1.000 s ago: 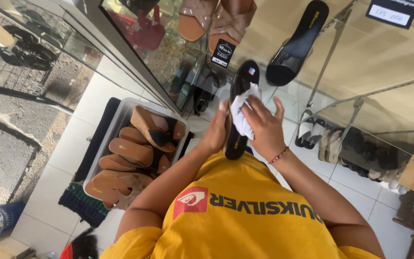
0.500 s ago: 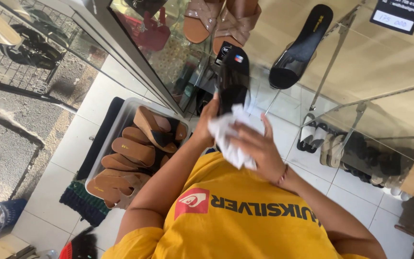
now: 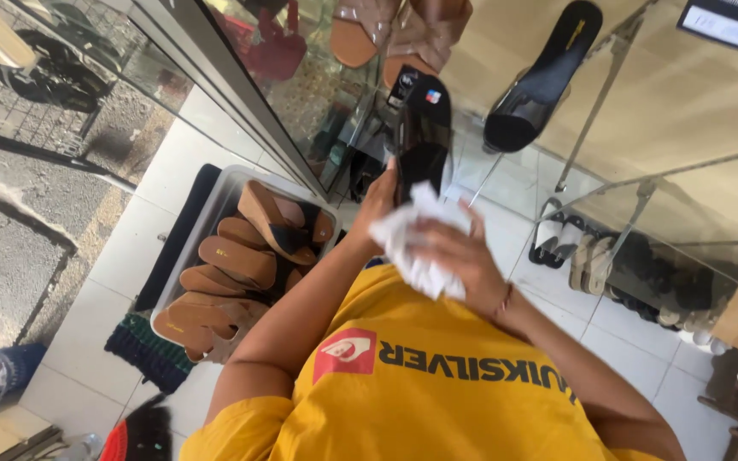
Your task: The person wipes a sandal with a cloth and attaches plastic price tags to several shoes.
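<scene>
The left hand [image 3: 377, 205] grips the black shoe [image 3: 422, 137] upright. The right hand [image 3: 459, 252] clutches a white cloth [image 3: 416, 243]; better to rub gently, holding the shoe firm.

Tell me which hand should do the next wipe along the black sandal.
Right. The right hand already holds the white cloth against the black sandal; the left hand grips the sandal, steadying it.
</scene>
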